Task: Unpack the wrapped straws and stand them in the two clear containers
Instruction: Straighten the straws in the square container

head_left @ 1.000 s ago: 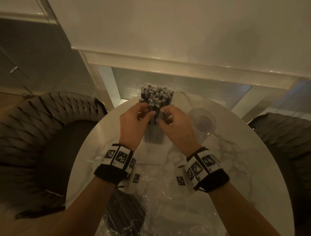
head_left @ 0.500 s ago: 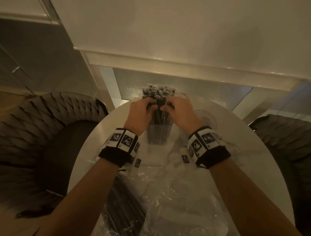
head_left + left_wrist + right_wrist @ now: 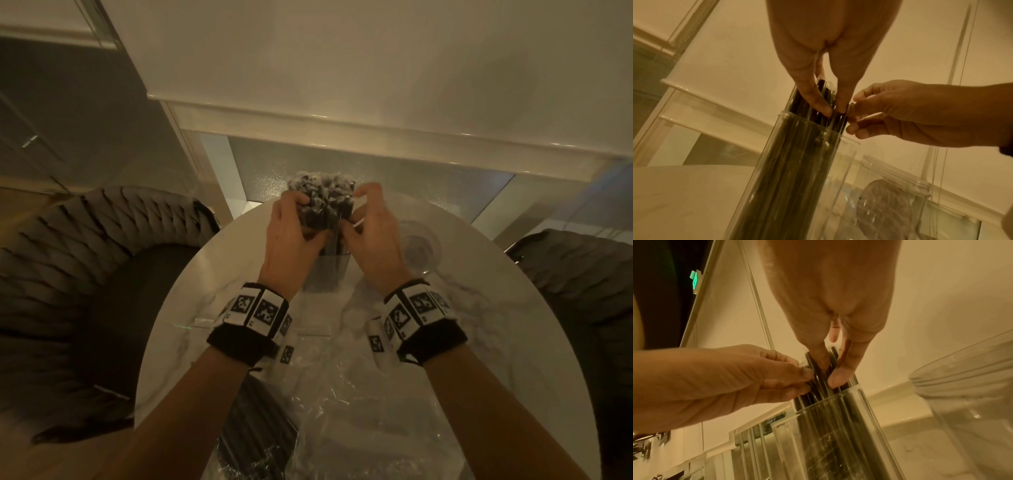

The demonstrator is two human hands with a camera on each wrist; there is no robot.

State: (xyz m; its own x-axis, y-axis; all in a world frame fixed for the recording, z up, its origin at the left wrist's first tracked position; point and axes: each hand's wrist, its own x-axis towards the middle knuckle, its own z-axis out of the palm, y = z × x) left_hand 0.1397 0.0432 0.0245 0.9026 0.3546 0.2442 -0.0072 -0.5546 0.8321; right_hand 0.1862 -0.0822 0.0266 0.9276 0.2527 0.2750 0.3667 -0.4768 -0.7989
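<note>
A bundle of dark wrapped straws (image 3: 322, 198) stands in a tall clear container (image 3: 325, 274) at the far middle of the table. My left hand (image 3: 306, 219) grips the bundle from the left just above the rim. My right hand (image 3: 352, 214) grips it from the right. In the left wrist view, my thumb and fingers (image 3: 818, 104) pinch straws (image 3: 801, 146) inside the container (image 3: 760, 178). From the right wrist, my fingers (image 3: 838, 378) pinch several straws (image 3: 818, 386) above the rim (image 3: 818, 405). The second clear container (image 3: 419, 246), a wide jar, stands to the right and holds no straws.
Crumpled clear plastic wrap (image 3: 370, 411) covers the near part of the round marble table (image 3: 191, 308). A pack of dark straws (image 3: 257, 431) lies at the near edge. Woven chairs flank the table, left (image 3: 85, 260) and right (image 3: 582, 274). A white wall ledge (image 3: 376, 133) runs behind.
Both hands have moved from the front of the straw tops to the two sides of the bundle and now clasp it just above the container's rim.
</note>
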